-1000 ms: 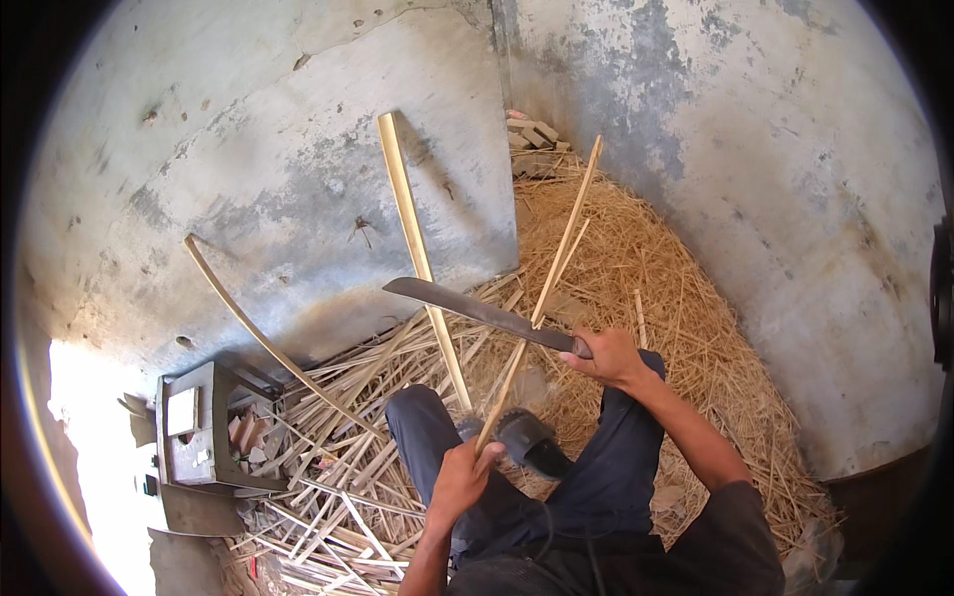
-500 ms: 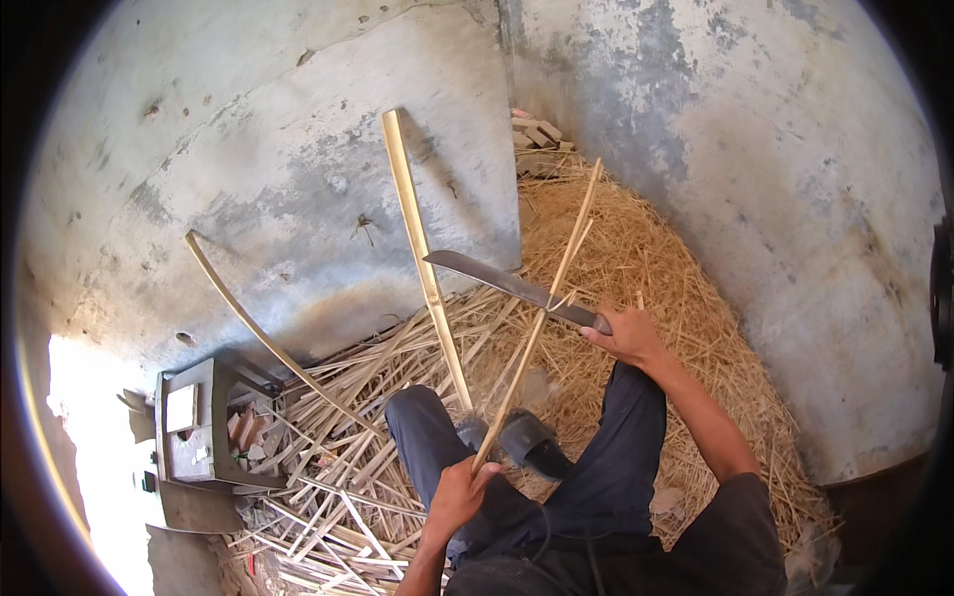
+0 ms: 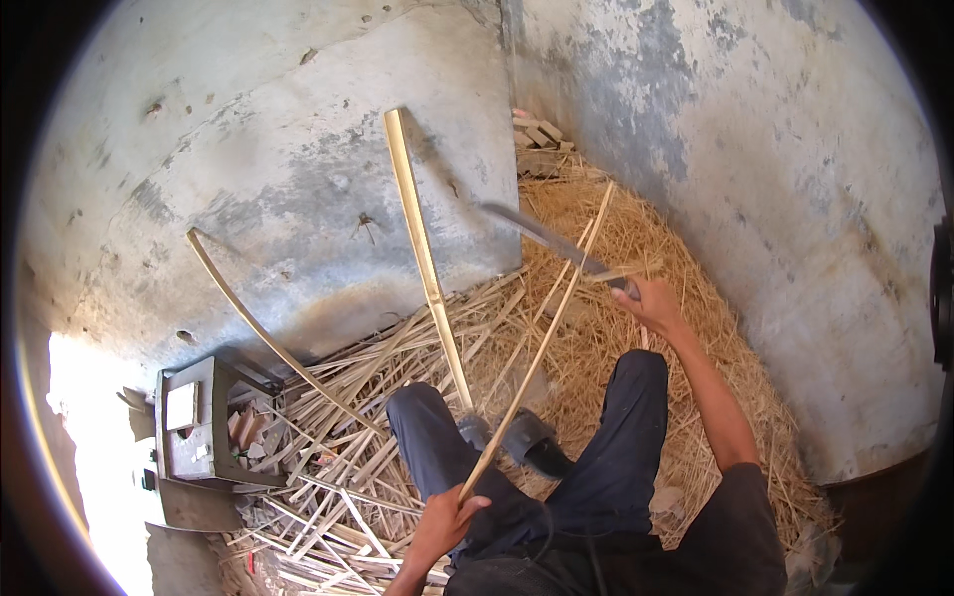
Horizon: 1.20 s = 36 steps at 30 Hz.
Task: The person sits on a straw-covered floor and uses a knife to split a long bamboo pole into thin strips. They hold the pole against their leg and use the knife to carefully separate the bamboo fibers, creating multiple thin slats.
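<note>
My left hand [image 3: 444, 521] is closed round the near end of a long, thin bamboo strip [image 3: 529, 380], which slants up and to the right over my legs. In my right hand [image 3: 656, 304] is the handle of a machete [image 3: 542, 234]. Its long blade, slightly blurred, points up and left and crosses the strip near its far end. A thinner sliver [image 3: 558, 286] runs close beside the strip there. A pale shaving [image 3: 636, 269] shows near the machete's handle. Whether the edge touches the strip I cannot tell.
A wide bamboo slat [image 3: 417, 213] leans on the wall, and a curved strip [image 3: 250, 323] leans farther left. Split strips [image 3: 373, 462] cover the floor at left; shavings [image 3: 686, 348] heap at right. A grey box-like cabinet [image 3: 189, 427] holds rubble. Bricks [image 3: 539, 133] lie in the corner.
My right hand and the machete have moved up and to the right, toward the strip's far end. My left hand has shifted slightly down and left, with the strip still in it.
</note>
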Available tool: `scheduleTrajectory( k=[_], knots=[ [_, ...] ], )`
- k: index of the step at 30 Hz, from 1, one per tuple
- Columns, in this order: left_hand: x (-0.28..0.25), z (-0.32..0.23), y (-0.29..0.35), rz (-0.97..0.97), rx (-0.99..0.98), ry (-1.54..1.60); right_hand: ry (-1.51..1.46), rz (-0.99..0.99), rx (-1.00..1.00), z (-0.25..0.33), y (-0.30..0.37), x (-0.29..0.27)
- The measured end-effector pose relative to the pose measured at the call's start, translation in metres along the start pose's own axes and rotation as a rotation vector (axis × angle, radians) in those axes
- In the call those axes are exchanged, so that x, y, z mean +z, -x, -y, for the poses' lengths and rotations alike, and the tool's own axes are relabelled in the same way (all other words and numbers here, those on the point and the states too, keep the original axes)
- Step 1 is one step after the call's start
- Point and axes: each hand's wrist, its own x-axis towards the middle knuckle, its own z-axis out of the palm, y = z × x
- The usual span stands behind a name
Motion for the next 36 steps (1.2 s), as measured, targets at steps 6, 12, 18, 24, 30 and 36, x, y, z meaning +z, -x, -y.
scheduleTrajectory(
  k=[6, 12, 18, 24, 30, 36],
  knots=[
    [0.006, 0.004, -0.017, -0.018, 0.033, -0.014, 0.018, 0.049, -0.120, 0.017, 0.019, 0.038],
    [0.010, 0.018, -0.034, -0.080, 0.052, -0.045, 0.149, -0.017, -0.351, 0.062, 0.043, 0.039],
    [-0.036, 0.099, 0.039, -0.056, 0.035, -0.255, 0.044, -0.180, 0.189, -0.065, -0.006, -0.026],
    [-0.030, 0.105, 0.020, 0.032, -0.053, -0.236, 0.133, -0.188, -0.032, -0.053, 0.017, 0.010],
    [-0.020, 0.086, -0.018, 0.092, 0.037, -0.162, -0.042, -0.188, -0.246, 0.028, 0.039, 0.033],
    [-0.034, 0.098, -0.009, 0.053, 0.075, -0.145, -0.108, -0.251, -0.116, 0.012, 0.035, 0.025]
  ],
)
